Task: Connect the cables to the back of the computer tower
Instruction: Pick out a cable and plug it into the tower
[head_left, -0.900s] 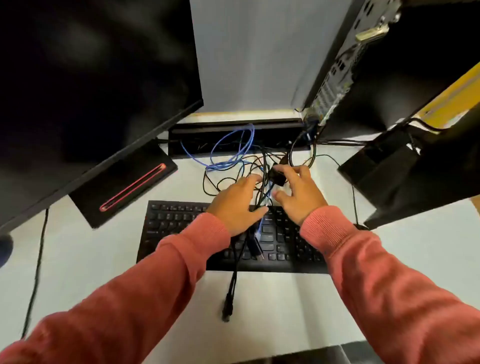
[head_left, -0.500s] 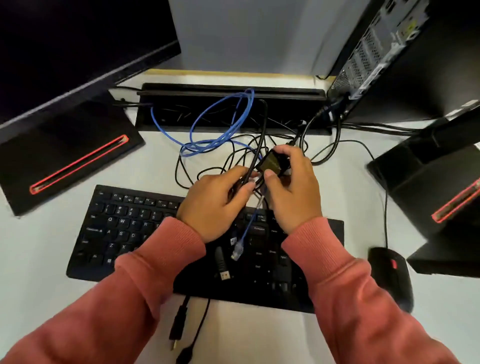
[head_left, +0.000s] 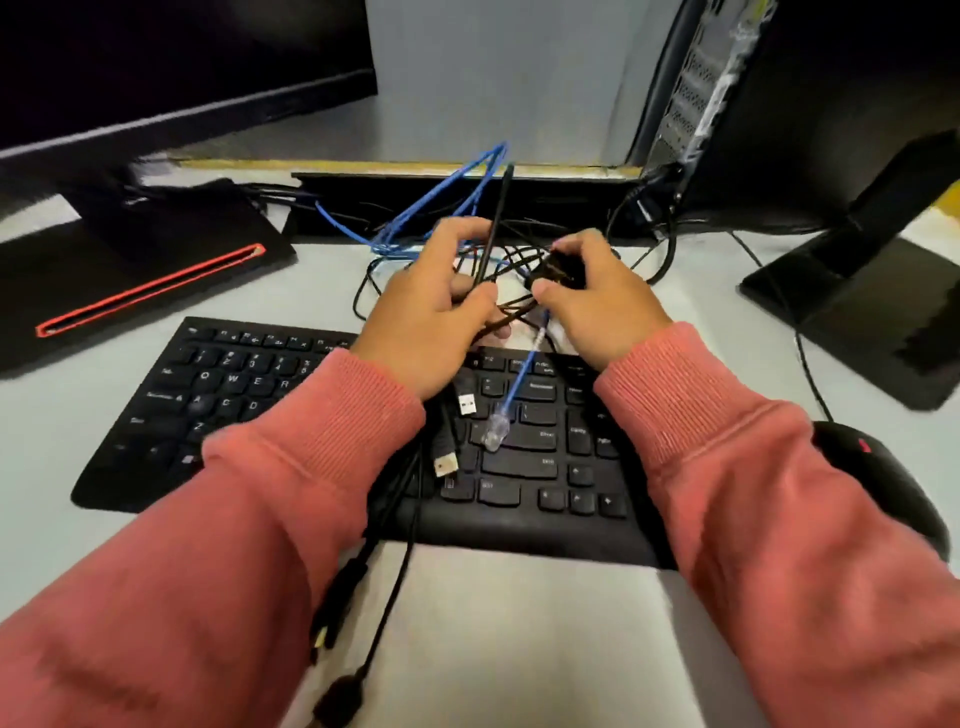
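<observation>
black cables (head_left: 488, 244) in left hand (head_left: 431, 306)

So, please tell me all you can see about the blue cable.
The blue cable is thin and looks like a network cable with a clear plastic plug. The plug end hangs free above the black keyboard, unplugged. The cable runs up between the left hand and right hand, into the black tangle, then loops toward the desk's back edge.

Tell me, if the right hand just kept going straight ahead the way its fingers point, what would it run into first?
Probably the tangle of black cables just past the right hand, which already grips a black plug. Beyond those lies the black cable tray at the desk's back edge. Depth is hard to judge from this one view.
</observation>
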